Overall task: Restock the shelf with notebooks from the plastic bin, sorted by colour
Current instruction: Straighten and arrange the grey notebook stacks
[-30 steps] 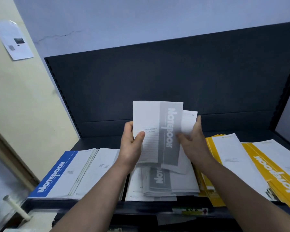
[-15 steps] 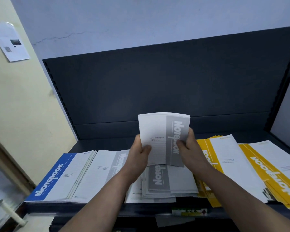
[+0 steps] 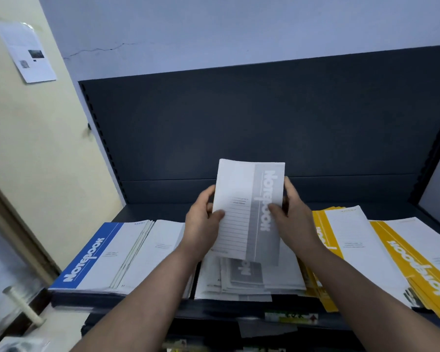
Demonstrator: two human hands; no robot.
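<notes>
A dark shelf (image 3: 148, 212) with a dark back panel carries blue, grey and yellow piles. Over the grey pile (image 3: 241, 278) the left hand (image 3: 201, 224) and right hand (image 3: 292, 214) hold a grey notebook (image 3: 249, 212) upright, thumbs pinching its cover, fingers behind. Placing looks underway; next, lower it squarely onto that pile.

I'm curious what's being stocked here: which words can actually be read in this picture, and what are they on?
"Notebook": the held grey notebook
"Notebook": the blue notebook, left
"Notebook": the yellow notebook, right
"No", rest covered: the grey pile beneath
Too small or blurred: covers' small print, wall sheet, shelf-edge label
</notes>
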